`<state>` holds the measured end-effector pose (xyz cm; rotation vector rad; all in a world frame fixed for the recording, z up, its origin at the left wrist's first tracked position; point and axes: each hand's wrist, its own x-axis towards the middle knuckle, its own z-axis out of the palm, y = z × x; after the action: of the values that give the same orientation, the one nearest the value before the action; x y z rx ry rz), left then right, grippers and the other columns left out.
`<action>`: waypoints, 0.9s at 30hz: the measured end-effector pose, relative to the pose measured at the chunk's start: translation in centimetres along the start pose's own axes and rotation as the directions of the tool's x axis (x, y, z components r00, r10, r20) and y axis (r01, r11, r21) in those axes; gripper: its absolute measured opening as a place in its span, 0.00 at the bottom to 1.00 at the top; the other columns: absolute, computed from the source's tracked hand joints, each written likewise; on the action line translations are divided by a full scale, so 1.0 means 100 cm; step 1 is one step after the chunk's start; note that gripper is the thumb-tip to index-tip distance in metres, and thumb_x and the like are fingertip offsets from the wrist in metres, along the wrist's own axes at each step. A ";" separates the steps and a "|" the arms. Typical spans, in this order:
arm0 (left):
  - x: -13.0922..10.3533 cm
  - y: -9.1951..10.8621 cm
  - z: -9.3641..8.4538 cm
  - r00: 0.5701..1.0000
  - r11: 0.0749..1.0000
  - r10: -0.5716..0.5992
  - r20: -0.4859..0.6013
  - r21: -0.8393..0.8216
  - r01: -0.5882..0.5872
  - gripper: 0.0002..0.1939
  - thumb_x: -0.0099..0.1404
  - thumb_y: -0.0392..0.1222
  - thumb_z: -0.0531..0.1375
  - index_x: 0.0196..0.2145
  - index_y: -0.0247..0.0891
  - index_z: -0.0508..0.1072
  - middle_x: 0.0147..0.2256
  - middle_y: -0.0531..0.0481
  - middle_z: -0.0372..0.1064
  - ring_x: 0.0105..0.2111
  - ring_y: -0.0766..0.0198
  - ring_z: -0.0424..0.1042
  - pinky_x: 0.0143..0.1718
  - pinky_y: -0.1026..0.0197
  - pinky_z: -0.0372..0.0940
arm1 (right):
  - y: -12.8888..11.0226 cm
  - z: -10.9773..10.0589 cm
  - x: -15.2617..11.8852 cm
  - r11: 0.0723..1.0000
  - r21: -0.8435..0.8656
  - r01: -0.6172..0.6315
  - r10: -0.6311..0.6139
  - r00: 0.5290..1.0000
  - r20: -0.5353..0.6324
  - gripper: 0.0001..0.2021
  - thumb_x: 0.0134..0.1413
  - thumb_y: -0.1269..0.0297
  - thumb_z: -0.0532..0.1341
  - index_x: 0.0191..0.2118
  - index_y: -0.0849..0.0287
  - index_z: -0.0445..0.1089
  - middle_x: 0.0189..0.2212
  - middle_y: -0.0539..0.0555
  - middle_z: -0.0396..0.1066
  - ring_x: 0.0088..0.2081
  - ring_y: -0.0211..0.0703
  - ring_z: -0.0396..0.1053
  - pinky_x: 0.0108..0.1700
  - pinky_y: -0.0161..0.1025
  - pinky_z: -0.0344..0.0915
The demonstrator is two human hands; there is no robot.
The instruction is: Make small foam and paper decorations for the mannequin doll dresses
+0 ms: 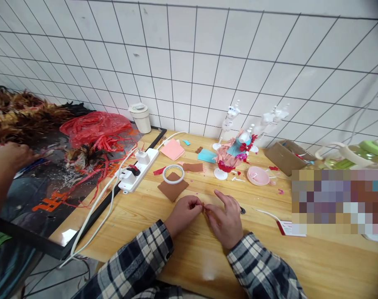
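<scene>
My left hand (184, 214) pinches a tiny brown piece (203, 204) between thumb and forefinger, above the wooden table. At the same piece, the thumb and forefinger of my right hand (226, 220) close in from the right, with its other fingers raised. Beyond my hands, a roll of white tape (173, 174) lies partly over a brown paper square (173, 191). A brown strip (192, 167), pink sheets (173, 149) and a blue sheet (207, 155) lie behind. A small white mannequin on a stand wears a pink, blue and red paper dress (235, 151).
A pink dish (258, 176) and a cardboard box (285, 155) are at the right. Left of my hands lies a white power strip (139, 170) with cables. Another person's hand (16, 155) is at the far left, near feathers (30, 118) and a red bag (95, 126).
</scene>
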<state>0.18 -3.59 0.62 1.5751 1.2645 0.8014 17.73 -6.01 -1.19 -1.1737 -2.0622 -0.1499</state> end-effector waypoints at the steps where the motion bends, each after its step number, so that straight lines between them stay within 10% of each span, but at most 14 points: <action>1: 0.000 0.000 0.000 1.000 1.000 -0.001 0.002 -0.001 0.001 0.08 0.55 0.39 0.55 0.21 0.36 0.69 0.22 0.52 0.66 0.25 0.65 0.63 0.29 0.63 0.58 | 0.000 0.000 0.000 1.000 -0.005 0.005 -0.005 1.000 0.001 0.09 0.54 0.68 0.61 0.41 0.50 0.72 0.56 0.56 0.61 0.53 0.52 0.61 0.55 0.57 0.57; 9: -0.001 -0.004 -0.003 0.998 0.999 0.044 0.044 0.025 -0.045 0.09 0.58 0.40 0.56 0.24 0.35 0.71 0.25 0.51 0.68 0.28 0.64 0.65 0.32 0.62 0.60 | -0.001 -0.002 0.002 0.999 -0.005 0.052 -0.052 0.999 0.000 0.07 0.54 0.67 0.62 0.38 0.49 0.72 0.54 0.54 0.64 0.53 0.50 0.62 0.57 0.57 0.54; 15: -0.003 -0.007 -0.012 0.986 0.987 0.161 -0.040 0.004 -0.161 0.18 0.61 0.47 0.59 0.47 0.37 0.69 0.39 0.45 0.70 0.38 0.60 0.68 0.41 0.58 0.64 | -0.002 -0.004 0.002 0.999 0.020 -0.028 0.029 0.999 -0.024 0.05 0.55 0.68 0.61 0.37 0.51 0.72 0.51 0.53 0.67 0.53 0.50 0.61 0.57 0.56 0.52; 20: -0.006 -0.001 -0.017 0.922 0.911 0.385 0.048 0.142 -0.388 0.15 0.58 0.44 0.62 0.43 0.39 0.71 0.44 0.43 0.69 0.47 0.55 0.66 0.52 0.52 0.61 | 0.004 -0.002 0.001 0.992 0.084 -0.091 0.091 0.996 0.003 0.06 0.55 0.69 0.59 0.36 0.53 0.73 0.42 0.54 0.70 0.46 0.48 0.64 0.53 0.53 0.56; 27: -0.001 -0.007 -0.005 0.914 0.853 0.405 0.023 0.351 -0.387 0.04 0.61 0.38 0.59 0.36 0.41 0.74 0.36 0.48 0.74 0.41 0.60 0.70 0.47 0.56 0.64 | 0.007 0.001 0.000 0.981 0.188 -0.053 0.040 0.996 0.074 0.08 0.58 0.69 0.57 0.37 0.55 0.73 0.32 0.52 0.72 0.37 0.42 0.66 0.43 0.44 0.62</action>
<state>-0.55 -3.47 0.15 2.1659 1.1771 0.9105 18.19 -5.54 -1.45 -1.1218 -2.0564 0.1101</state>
